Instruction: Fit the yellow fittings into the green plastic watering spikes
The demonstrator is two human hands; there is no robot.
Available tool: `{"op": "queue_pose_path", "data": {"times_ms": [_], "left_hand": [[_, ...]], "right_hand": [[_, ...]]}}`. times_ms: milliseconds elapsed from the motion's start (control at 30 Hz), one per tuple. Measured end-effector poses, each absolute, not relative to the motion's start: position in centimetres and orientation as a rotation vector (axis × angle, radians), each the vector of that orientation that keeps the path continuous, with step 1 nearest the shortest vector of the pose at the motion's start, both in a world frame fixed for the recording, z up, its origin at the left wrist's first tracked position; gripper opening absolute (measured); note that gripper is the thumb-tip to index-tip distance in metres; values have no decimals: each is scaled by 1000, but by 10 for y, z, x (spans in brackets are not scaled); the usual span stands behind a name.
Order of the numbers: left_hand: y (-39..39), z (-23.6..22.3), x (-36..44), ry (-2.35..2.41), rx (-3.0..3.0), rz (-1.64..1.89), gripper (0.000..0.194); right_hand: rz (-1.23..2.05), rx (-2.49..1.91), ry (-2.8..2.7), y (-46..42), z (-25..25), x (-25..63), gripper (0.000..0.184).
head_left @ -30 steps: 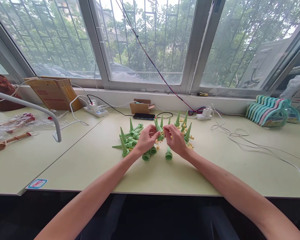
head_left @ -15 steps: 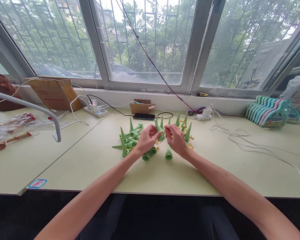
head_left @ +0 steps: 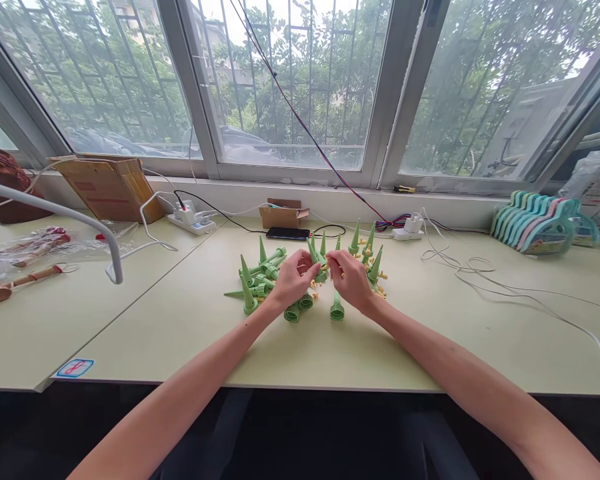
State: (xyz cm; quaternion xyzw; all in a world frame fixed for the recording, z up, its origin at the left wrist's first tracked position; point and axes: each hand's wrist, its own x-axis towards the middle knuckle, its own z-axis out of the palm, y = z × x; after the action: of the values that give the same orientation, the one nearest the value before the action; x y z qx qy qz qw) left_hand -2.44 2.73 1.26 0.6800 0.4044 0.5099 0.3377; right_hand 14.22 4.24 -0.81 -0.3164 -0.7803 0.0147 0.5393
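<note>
Many green cone-shaped plastic spikes [head_left: 254,280] lie and stand in a heap on the pale green table [head_left: 330,347], mixed with small yellow parts [head_left: 380,291]. My left hand [head_left: 293,278] is closed round one green spike [head_left: 316,261], its tip pointing up. My right hand [head_left: 351,281] pinches a small yellow piece against that spike's side. Both hands meet over the middle of the heap. Open-ended spikes [head_left: 337,309] stand just in front of my hands.
A black phone [head_left: 287,233] and a small cardboard box [head_left: 283,214] lie behind the heap. A power strip [head_left: 190,219] and a cardboard carton [head_left: 107,187] sit at the back left. White cables [head_left: 485,277] trail on the right, near stacked pastel hangers [head_left: 543,223]. A white tube [head_left: 70,220] arches at left.
</note>
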Motion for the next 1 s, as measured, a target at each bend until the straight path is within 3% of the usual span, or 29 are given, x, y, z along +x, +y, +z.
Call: {"op": "queue_pose_path", "data": {"times_ms": [1000], "left_hand": [[29, 12, -26, 1109, 1872, 1365, 27]], "right_hand": [[83, -775, -1899, 42, -8, 142, 17]]}}
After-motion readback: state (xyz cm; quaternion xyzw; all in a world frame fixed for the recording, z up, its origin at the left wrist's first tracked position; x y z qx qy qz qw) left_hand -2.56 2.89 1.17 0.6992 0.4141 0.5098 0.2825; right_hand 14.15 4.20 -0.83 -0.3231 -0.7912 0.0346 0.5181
